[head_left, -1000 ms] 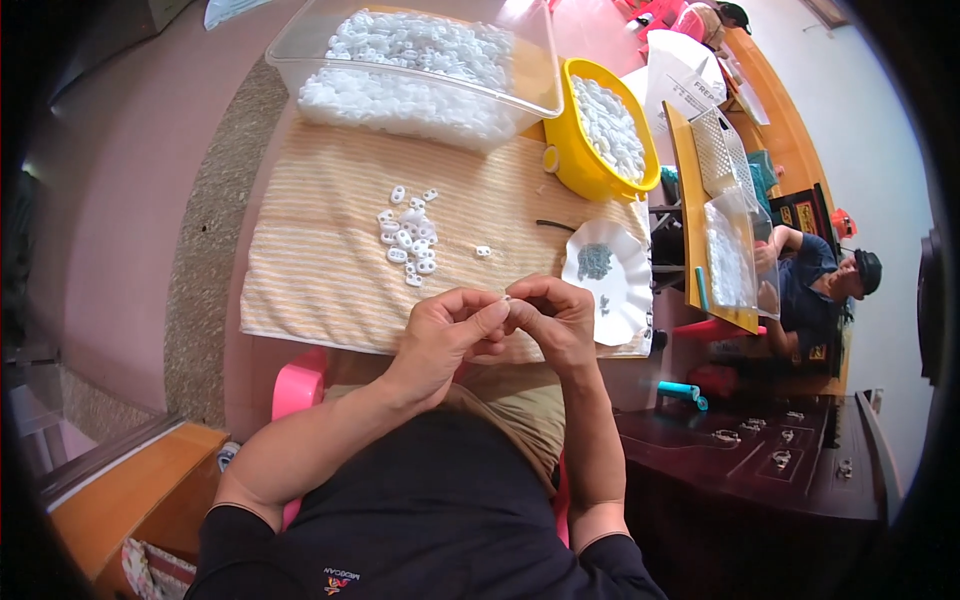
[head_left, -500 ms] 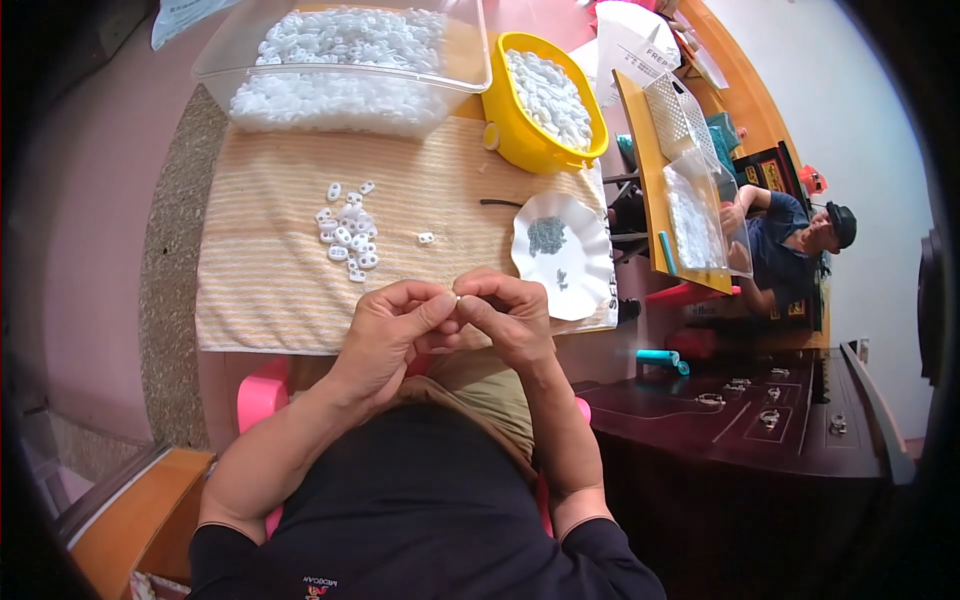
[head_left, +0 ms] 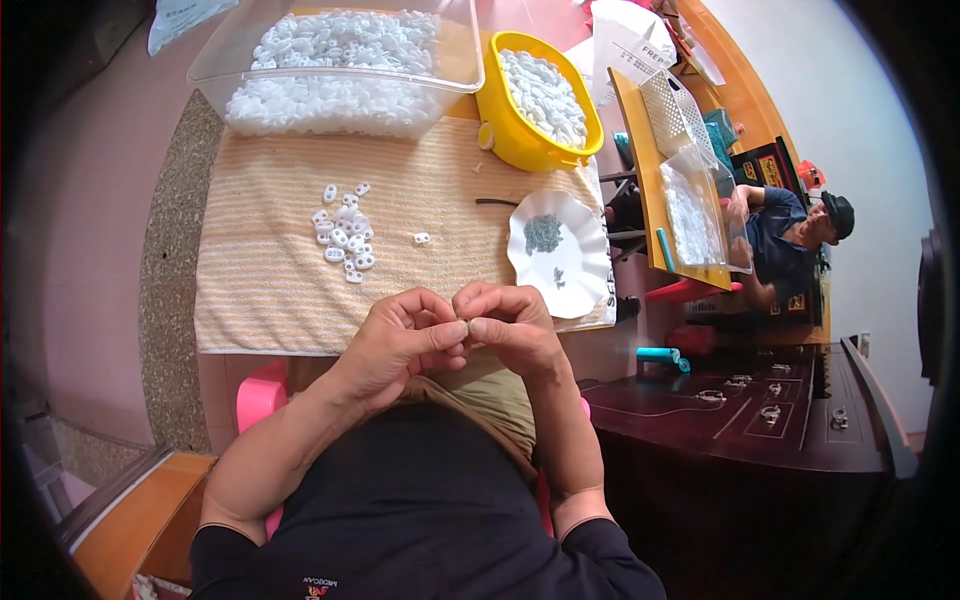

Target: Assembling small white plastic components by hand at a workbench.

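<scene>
My left hand [head_left: 408, 338] and my right hand [head_left: 508, 328] meet fingertip to fingertip over the near edge of the striped towel [head_left: 270, 300]. Both are closed in a pinch, and the fingers hide whatever small thing is between them. Beyond my left hand lies a loose pile of small white plastic pieces with two holes [head_left: 343, 236]. One more such white piece [head_left: 422, 238] lies alone to the right of the pile. A white scalloped plate [head_left: 585, 270] sits past my right hand, holding a heap of tiny dark grey parts [head_left: 543, 234] and a smaller cluster of them [head_left: 559, 277].
At the back stand a clear plastic bin [head_left: 335, 75] and a yellow tub [head_left: 490, 105], both filled with white pieces. A thin black stick [head_left: 497, 202] lies beside the plate. To the right, a co-worker [head_left: 785, 230] sits at another table [head_left: 655, 150]; a dark panel [head_left: 740, 420] is nearer.
My joined hands have come slightly nearer to my body, and the fingers have shifted in their pinch. The white pieces and the plate lie as before.
</scene>
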A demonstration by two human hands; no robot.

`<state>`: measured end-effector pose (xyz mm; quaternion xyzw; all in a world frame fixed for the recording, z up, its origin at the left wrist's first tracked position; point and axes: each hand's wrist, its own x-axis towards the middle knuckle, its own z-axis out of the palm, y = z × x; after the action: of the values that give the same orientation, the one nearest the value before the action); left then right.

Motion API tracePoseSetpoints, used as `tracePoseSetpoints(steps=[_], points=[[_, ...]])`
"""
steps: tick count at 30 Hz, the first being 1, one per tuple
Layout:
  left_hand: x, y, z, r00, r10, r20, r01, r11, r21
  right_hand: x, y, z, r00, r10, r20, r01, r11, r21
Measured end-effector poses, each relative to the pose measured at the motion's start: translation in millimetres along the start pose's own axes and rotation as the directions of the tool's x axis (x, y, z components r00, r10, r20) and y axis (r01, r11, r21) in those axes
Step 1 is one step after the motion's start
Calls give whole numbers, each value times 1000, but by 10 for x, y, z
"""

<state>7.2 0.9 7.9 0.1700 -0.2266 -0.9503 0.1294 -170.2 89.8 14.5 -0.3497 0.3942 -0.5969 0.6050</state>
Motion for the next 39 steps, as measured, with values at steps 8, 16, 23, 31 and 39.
tracePoseSetpoints(steps=[8,16,23,31,39], points=[[-11,-9,24,998,6,-55,-7,1000,-21,-143,-357,-193,921,-218,-324,-42,770,-637],[10,-27,-9,998,1,-65,-2,1000,-18,-308,-686,-997,856,-365,-367,-271,287,-919],[17,-40,-15,997,10,-77,-10,1000,-2,-246,-666,-1101,866,-279,-415,-371,196,-908],[18,-38,-22,997,9,-72,-9,1000,1,-156,-683,-1042,875,-245,-418,-391,154,-908],[13,-31,-9,997,1,-74,-1,1000,-5,-145,-706,-1023,885,-228,-406,-377,158,-912]])
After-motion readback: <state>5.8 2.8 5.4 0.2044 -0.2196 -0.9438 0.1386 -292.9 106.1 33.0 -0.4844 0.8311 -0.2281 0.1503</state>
